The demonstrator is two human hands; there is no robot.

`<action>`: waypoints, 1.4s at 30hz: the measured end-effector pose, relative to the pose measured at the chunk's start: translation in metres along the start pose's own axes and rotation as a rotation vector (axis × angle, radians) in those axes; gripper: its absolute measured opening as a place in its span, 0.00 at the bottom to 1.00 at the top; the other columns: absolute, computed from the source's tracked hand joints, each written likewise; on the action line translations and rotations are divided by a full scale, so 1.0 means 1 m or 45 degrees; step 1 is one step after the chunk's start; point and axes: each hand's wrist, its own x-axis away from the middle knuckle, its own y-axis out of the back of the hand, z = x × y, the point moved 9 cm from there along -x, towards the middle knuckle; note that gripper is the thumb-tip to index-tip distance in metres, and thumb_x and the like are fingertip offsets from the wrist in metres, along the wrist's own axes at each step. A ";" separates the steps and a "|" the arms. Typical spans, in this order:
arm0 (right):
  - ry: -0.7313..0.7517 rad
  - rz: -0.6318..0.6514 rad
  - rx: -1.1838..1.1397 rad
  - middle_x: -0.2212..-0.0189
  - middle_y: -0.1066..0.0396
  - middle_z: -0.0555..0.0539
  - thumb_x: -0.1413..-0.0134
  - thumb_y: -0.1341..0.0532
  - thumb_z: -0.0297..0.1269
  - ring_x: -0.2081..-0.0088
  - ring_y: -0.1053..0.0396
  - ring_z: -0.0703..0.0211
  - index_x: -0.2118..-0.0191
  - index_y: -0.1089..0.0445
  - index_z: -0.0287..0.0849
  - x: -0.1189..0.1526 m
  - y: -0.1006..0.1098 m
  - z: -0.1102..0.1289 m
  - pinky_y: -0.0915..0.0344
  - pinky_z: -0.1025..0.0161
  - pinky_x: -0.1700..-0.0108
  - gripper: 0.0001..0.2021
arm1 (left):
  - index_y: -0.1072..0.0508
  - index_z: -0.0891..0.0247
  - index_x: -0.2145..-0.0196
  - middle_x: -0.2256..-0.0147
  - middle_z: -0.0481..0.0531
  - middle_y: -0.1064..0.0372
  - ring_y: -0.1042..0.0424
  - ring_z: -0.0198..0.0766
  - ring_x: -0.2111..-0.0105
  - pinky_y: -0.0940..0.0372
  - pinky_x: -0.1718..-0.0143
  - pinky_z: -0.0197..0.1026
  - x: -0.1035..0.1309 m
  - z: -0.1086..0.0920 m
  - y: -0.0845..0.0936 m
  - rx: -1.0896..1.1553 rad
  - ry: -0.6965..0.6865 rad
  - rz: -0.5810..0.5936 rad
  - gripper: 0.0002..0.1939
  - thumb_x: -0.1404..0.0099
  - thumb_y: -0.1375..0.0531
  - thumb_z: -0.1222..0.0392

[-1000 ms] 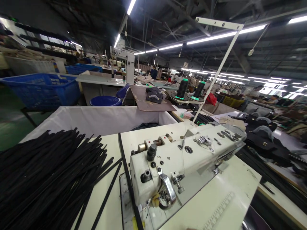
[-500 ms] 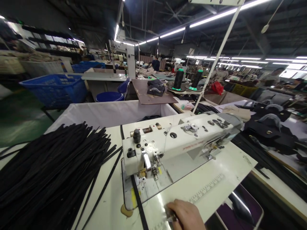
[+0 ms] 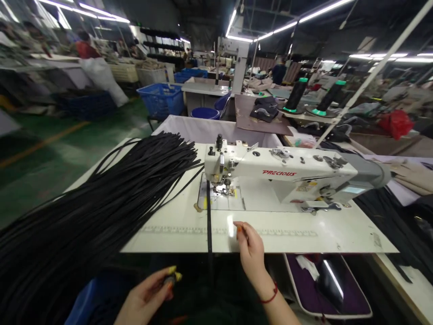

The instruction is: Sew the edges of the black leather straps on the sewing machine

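A white sewing machine (image 3: 280, 171) stands on the pale table (image 3: 297, 241). One black strip (image 3: 209, 221) runs from under its needle area down over the table's front edge. Below that edge, at lower left, my left hand (image 3: 150, 291) pinches a small yellow and dark tool (image 3: 173, 276), blurred. My right hand (image 3: 250, 248) is over the table's front part, right of the strip, its fingers drawn together; whatever lies between them is too small to name. A large bundle of black strips (image 3: 111, 194) covers the table's left side and hangs over it.
Behind the machine is a white cloth-lined bin (image 3: 199, 129), with a blue stool (image 3: 204, 113) and a blue crate (image 3: 161, 99) beyond. Two black thread cones (image 3: 296, 95) stand behind at right. A purple tray (image 3: 348, 293) sits below the table.
The view has swung left and tilted down. My left hand has come into view with the small tool. My right hand now shows whole, with its wrist, near the ruler markings.
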 end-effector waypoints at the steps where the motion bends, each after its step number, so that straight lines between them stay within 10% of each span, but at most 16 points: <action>1: -0.024 0.024 -0.093 0.64 0.28 0.45 0.35 0.48 0.32 0.63 0.30 0.56 0.55 0.30 0.44 0.002 -0.002 0.012 0.34 0.60 0.61 0.10 | 0.20 0.60 0.63 0.68 0.53 0.23 0.26 0.44 0.71 0.30 0.67 0.41 0.003 -0.008 -0.002 0.014 -0.031 0.027 0.21 0.57 0.25 0.56; 7: -0.014 0.319 -0.466 0.47 0.30 0.46 0.33 0.47 0.36 0.45 0.35 0.54 0.45 0.31 0.50 0.012 0.002 0.088 0.41 0.54 0.41 0.15 | 0.21 0.61 0.58 0.65 0.54 0.24 0.30 0.34 0.73 0.32 0.69 0.35 0.012 -0.066 -0.072 0.188 -0.120 0.433 0.18 0.47 0.29 0.57; 12: -0.121 0.388 -0.615 0.44 0.31 0.45 0.33 0.47 0.41 0.43 0.36 0.54 0.40 0.37 0.49 0.017 0.012 0.091 0.42 0.52 0.40 0.18 | 0.22 0.61 0.56 0.67 0.53 0.28 0.32 0.33 0.71 0.32 0.70 0.34 0.022 -0.068 -0.123 0.315 0.045 0.678 0.16 0.42 0.31 0.57; 19: -0.275 0.432 -0.548 0.73 0.30 0.50 0.37 0.43 0.46 0.69 0.34 0.62 0.68 0.26 0.40 0.018 0.008 0.069 0.39 0.65 0.65 0.16 | 0.22 0.64 0.56 0.65 0.55 0.28 0.34 0.33 0.71 0.33 0.71 0.33 0.022 -0.070 -0.128 0.287 0.080 0.690 0.17 0.43 0.31 0.58; 34: -0.648 0.022 -1.529 0.84 0.59 0.63 0.46 0.34 0.44 0.83 0.65 0.74 0.74 0.37 0.40 0.010 -0.009 0.052 0.66 0.72 0.82 0.16 | 0.23 0.65 0.61 0.70 0.51 0.32 0.41 0.27 0.77 0.42 0.79 0.28 0.026 -0.064 -0.150 0.577 0.232 0.760 0.17 0.48 0.29 0.57; 42: -0.687 0.154 -1.766 0.73 0.32 0.52 0.40 0.39 0.45 0.84 0.62 0.77 0.74 0.42 0.40 0.004 -0.007 0.076 0.64 0.75 0.84 0.18 | 0.24 0.64 0.59 0.68 0.50 0.34 0.41 0.25 0.76 0.45 0.80 0.27 0.028 -0.060 -0.158 0.607 0.314 0.780 0.18 0.47 0.29 0.57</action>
